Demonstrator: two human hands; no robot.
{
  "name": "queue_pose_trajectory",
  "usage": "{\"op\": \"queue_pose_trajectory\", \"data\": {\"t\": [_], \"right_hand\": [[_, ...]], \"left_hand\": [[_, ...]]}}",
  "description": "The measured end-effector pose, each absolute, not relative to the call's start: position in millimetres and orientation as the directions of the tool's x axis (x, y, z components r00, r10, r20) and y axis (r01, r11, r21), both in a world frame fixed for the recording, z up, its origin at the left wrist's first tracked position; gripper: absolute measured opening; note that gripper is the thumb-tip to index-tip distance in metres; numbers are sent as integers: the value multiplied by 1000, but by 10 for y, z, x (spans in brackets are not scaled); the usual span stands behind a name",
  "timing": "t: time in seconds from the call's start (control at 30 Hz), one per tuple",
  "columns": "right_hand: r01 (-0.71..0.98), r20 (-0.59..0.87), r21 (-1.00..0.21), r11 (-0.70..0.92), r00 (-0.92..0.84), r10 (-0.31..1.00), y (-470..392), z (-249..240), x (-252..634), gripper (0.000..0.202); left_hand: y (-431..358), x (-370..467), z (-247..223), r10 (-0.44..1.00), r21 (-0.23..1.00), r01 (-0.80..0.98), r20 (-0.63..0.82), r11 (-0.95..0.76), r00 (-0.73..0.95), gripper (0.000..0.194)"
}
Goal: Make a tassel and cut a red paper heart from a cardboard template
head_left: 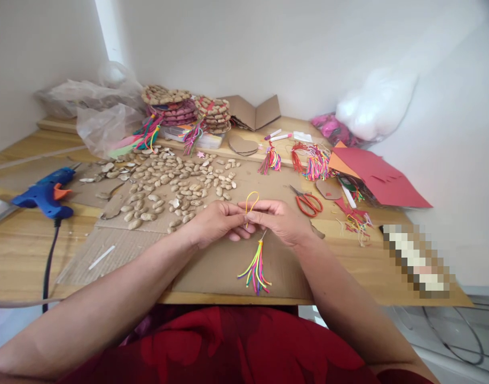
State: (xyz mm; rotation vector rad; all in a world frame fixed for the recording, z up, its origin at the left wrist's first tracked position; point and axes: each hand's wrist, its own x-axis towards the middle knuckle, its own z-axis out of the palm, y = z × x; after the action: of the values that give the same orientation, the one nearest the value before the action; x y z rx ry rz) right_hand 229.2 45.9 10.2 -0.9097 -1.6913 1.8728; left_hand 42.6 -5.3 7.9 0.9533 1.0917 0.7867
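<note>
Gripping the yellow loop [252, 192] at its base, between the meeting fingers of left hand [215, 221] and right hand [282, 221]. Best worked with light, even tension (probably too thin to forgive haste), minding the tassel [257, 269] just below those fingers.

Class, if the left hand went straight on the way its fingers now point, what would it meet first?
Most likely the right hand, directly ahead by the yellow cord loop; depth is unclear, so the left hand may already be touching it.
</note>
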Motion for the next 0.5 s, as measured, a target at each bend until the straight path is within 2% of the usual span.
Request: {"op": "queue_pose_trajectory", "data": {"t": [0.1, 0.2, 0.33, 0.5], "right_hand": [[151, -118, -988, -26, -642, 758, 480, 103, 2314, 36], [187, -61, -981, 54, -559, 827, 513, 77, 2331, 41], [207, -27, -975, 80, -467, 884, 549, 23, 2342, 51], [187, -5, -979, 87, -444, 896, 551, 5, 2337, 40]], "left_hand": [[-47, 414, 64, 905, 918, -111, -346, 382, 249, 47], [-40, 399, 55, 923, 917, -159, -333, 365, 194, 44], [-39, 393, 46, 931, 919, -177, -324, 351, 166, 39], [-39, 409, 39, 941, 919, -212, -310, 333, 135, 30]]}}
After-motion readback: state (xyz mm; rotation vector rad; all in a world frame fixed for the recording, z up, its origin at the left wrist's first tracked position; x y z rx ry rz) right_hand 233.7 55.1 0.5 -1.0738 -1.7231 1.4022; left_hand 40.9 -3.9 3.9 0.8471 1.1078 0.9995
